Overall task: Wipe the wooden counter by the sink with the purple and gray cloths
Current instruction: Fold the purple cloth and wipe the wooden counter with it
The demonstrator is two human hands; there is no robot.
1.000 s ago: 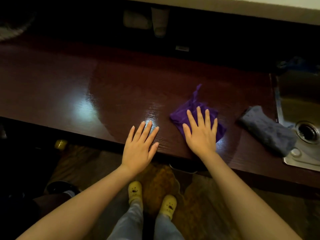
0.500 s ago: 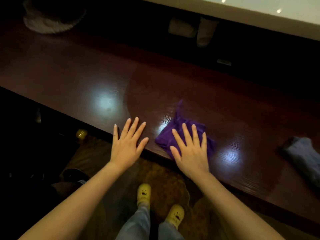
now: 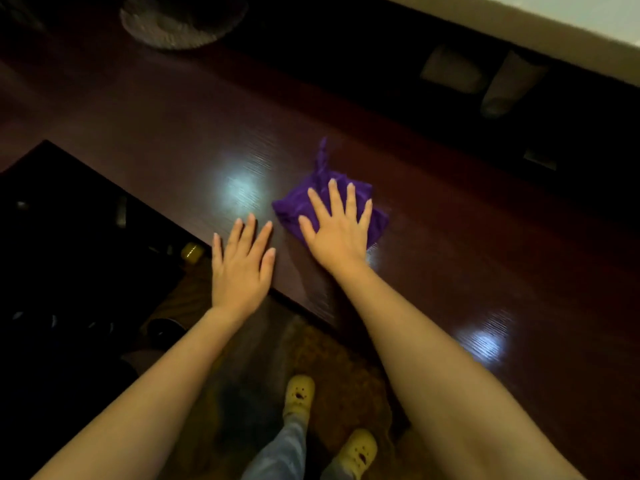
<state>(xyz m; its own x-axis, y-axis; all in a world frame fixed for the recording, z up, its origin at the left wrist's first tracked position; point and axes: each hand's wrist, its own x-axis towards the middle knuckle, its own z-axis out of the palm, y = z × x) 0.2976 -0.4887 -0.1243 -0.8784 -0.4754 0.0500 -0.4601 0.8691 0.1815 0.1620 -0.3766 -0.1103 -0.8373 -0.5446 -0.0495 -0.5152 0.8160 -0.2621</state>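
Dark wooden counter (image 3: 450,237), right hand (image 3: 337,230) flat on purple cloth (image 3: 294,206), left hand (image 3: 239,268) spread beside

Readable text: none in this view.
Small pale plate (image 3: 539,160): sits on the dark wall (image 3: 595,188) behind the table (image 3: 450,244); too small and blurred to tell whether it bears any writing.
Yellow shoes (image 3: 299,393): dark spots on the toes, with no letters or numbers that can be made out.
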